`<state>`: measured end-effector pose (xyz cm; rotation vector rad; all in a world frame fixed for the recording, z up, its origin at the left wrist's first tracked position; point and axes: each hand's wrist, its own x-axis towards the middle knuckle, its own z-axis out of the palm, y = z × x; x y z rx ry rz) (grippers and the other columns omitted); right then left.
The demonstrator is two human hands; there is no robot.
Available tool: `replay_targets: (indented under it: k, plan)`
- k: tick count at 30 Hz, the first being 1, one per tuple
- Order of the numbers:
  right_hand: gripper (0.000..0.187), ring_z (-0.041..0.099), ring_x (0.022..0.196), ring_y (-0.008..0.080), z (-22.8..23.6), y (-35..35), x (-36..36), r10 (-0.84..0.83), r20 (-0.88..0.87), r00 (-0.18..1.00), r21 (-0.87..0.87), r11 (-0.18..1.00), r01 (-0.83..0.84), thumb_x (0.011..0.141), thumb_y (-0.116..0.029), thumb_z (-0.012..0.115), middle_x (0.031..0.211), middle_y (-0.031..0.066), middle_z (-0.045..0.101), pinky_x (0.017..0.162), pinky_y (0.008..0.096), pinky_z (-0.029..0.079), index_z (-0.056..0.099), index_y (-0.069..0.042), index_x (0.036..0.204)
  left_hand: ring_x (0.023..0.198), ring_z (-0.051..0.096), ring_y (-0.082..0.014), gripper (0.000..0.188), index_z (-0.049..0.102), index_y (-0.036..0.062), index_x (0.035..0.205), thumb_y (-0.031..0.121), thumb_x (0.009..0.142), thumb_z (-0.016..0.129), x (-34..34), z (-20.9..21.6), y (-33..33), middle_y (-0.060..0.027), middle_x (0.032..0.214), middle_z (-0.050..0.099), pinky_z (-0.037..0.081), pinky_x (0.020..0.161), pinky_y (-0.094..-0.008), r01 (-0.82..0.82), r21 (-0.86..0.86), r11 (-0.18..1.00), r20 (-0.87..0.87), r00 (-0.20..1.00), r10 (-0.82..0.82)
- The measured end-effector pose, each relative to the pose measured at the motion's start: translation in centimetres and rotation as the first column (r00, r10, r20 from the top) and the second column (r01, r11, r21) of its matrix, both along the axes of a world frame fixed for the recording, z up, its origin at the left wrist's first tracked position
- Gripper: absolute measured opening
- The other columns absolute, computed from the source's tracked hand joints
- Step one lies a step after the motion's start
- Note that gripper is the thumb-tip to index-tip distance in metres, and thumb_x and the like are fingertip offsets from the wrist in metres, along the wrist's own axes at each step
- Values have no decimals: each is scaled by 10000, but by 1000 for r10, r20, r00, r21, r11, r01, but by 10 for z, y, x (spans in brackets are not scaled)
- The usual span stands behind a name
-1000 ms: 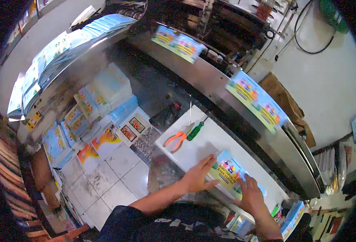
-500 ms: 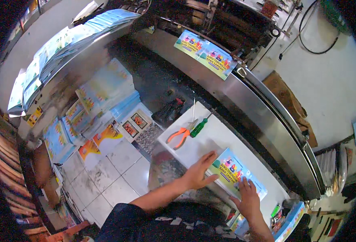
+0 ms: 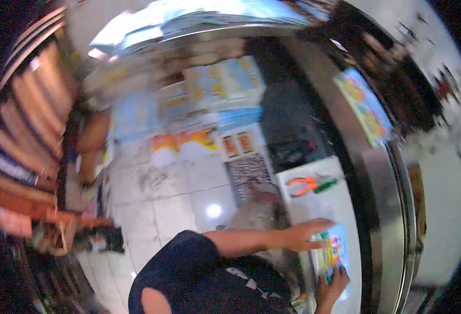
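Note:
A printed blue and yellow sheet [image 3: 338, 245], perhaps the top of a small stack, lies on a narrow white bench top [image 3: 302, 209]. My left hand [image 3: 308, 234] reaches across from the left, its fingers stretched along the sheet's far edge and its thumb apart over the near-left side. At the sheet's right end rests my right hand [image 3: 336, 285], fingers apart and laid on the paper. Beyond them on the bench are orange-handled pliers [image 3: 301, 185] and a green-handled screwdriver [image 3: 326, 186]. Motion blur softens the picture.
Stacks of blue printed sheets [image 3: 225, 86] stand on the tiled floor [image 3: 173, 209]. More sheets [image 3: 204, 13] cover a table at the far edge. A dark machine [image 3: 397, 78] with a metal rail and a printed sheet [image 3: 365, 107] is on the right. Piled material [image 3: 31, 104] lines the left.
My view has swung left, so the bench and hands appear farther right. Both hands stay at the printed sheet; my left hand lies more along its far edge.

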<state>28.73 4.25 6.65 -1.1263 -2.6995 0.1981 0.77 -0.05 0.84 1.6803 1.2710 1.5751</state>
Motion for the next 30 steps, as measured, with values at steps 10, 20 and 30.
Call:
replay_targets:
  k: [10, 20, 30]
  plan:
    - [449, 541, 1067, 333, -17, 25, -10, -243, -144, 959, -206, 955, 211, 886, -223, 677, 1147, 203, 538, 949, 397, 436, 546, 46, 1221, 880, 599, -314, 579, 540, -26, 1284, 416, 913, 589, -70, 131, -117, -153, 985, 625, 457, 831, -413, -356, 321, 877, -25, 923, 384]
    - [279, 561, 862, 234, 0, 21, -36, -249, -251, 935, -207, 958, 200, 911, -152, 658, 971, 126, 588, 800, 340, 463, 601, -2, 1139, 836, 604, -321, 494, 589, 48, 1239, 417, 911, 555, -76, 281, -205, -146, 972, 622, 491, 721, -428, 156, 318, 935, -183, 978, -101]
    - [271, 550, 782, 241, 0, 16, -16, -277, -256, 926, -158, 957, 242, 860, -119, 689, 884, 120, 562, 708, 341, 462, 626, -18, 1103, 961, 633, -366, 349, 581, 110, 1234, 284, 934, 544, -28, 305, -165, -190, 1143, 611, 551, 738, -457, 864, 474, 168, 308, 15, -951]
